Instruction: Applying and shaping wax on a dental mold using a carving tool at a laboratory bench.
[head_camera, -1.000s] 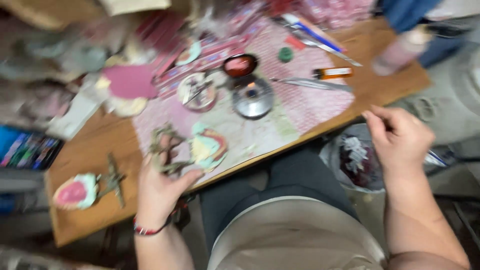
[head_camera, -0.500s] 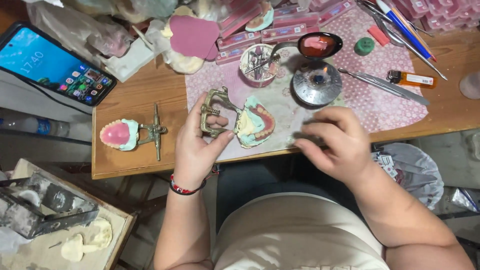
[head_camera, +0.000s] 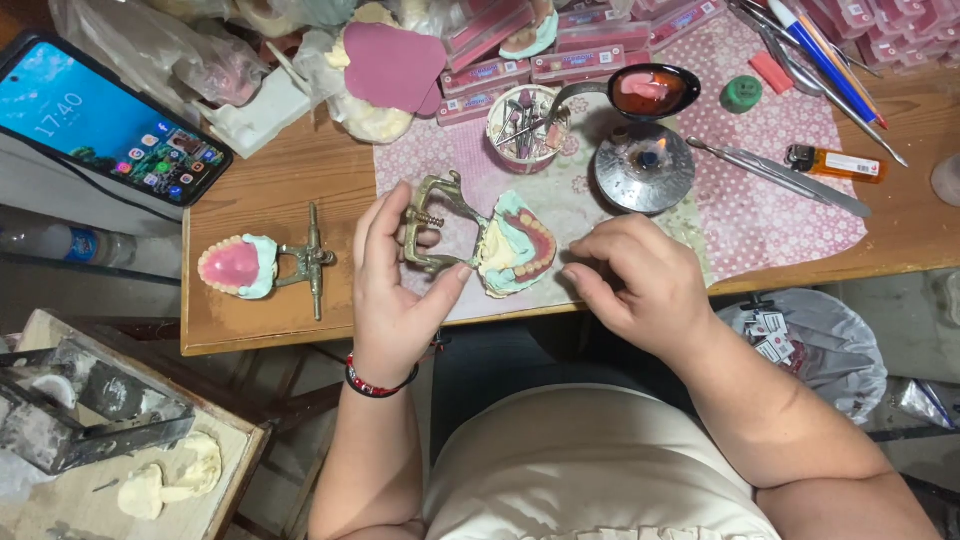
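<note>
Hands sit closest to you, low over the near edge of the desk (head_camera: 270, 200). Your left hand (head_camera: 395, 290) has its fingers (head_camera: 378, 225) closed around a brass hinged frame (head_camera: 432, 225), thumb on the lower bar and fingertips curled over the top. That frame carries a set of false teeth (head_camera: 515, 245) on pale green plaster, which rests just right of the hand on the pink dotted cloth (head_camera: 740, 190). Your right hand (head_camera: 645, 285) lies beside the teeth with its fingers curled in loosely; you cannot tell from this view whether they pinch anything, and the fingertips stop just short of the plaster.

Left of your left hand, apart from it, a second frame (head_camera: 305, 260) lies flat on the bare wood with a pink plate (head_camera: 232, 266) at its end.

Beyond the teeth stand a small round tin (head_camera: 525, 125) full of metal bits and a metal burner (head_camera: 645, 165), with a spoon (head_camera: 650, 92) of red wax just above it. Right of the burner lie tweezers (head_camera: 770, 172) and an orange lighter (head_camera: 835, 163), with a green cap (head_camera: 742, 93) further back.

At the far left a phone (head_camera: 105, 115) leans with its screen lit. Along the back edge sit a sheet of pink wax (head_camera: 395, 65), flat pink boxes (head_camera: 590, 62) and pens (head_camera: 825, 55).
</note>
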